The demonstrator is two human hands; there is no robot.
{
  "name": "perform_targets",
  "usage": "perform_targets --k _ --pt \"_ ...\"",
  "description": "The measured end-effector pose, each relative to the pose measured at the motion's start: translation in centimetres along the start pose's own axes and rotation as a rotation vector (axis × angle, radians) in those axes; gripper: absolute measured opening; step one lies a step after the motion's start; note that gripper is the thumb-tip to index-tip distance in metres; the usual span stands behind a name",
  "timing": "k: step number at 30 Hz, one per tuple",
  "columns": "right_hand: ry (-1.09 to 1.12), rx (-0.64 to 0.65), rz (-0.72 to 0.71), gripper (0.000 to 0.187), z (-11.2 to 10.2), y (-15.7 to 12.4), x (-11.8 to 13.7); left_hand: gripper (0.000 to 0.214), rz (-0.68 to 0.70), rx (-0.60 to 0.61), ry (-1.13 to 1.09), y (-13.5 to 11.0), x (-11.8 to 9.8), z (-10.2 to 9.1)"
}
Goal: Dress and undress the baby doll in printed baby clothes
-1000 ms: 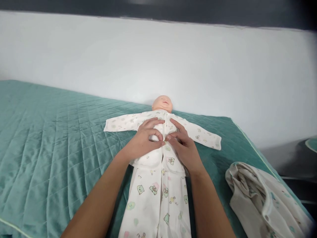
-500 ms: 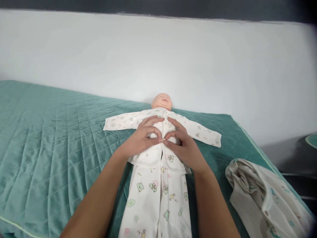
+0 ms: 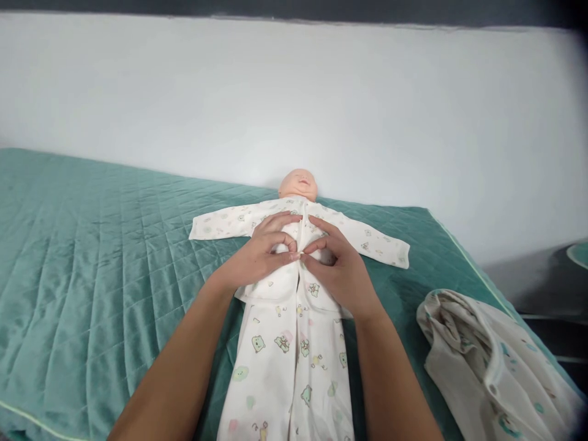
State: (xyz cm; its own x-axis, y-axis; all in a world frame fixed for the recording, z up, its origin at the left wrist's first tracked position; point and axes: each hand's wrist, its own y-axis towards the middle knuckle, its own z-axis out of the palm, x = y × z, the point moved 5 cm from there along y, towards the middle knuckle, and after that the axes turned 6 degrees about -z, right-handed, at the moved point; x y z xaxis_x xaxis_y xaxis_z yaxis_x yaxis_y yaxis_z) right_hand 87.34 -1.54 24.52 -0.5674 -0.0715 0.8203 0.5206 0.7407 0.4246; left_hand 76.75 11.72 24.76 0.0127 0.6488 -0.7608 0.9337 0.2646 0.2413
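A baby doll (image 3: 298,184) lies on its back, dressed in a white printed jacket (image 3: 313,289) with both sleeves spread out. Printed white trousers (image 3: 275,373) cover its legs. At the middle of the chest, my left hand (image 3: 271,248) pinches the jacket's front edge between thumb and index finger. Facing it, my right hand (image 3: 333,254) pinches the other front edge, the fingertips of both hands almost meeting. A fastener between them is too small to make out. Below the hands the front edges part in a narrow gap.
Under the doll spreads a green quilted cover (image 3: 114,269). A crumpled white printed baby garment (image 3: 500,367) with a snap button lies at the right. Behind the bed rises a white wall (image 3: 294,92). A dark round-topped object (image 3: 574,254) is cut off at the right edge.
The view has shifted slightly. Both hands keep their pinch at the jacket front, with barely any finger movement.
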Motion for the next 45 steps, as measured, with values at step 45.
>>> perform_targets --k 45 --pt "-0.174 -0.763 0.418 0.029 -7.7 -1.4 -6.3 0.008 -0.596 -0.906 0.122 -2.5 7.6 -5.6"
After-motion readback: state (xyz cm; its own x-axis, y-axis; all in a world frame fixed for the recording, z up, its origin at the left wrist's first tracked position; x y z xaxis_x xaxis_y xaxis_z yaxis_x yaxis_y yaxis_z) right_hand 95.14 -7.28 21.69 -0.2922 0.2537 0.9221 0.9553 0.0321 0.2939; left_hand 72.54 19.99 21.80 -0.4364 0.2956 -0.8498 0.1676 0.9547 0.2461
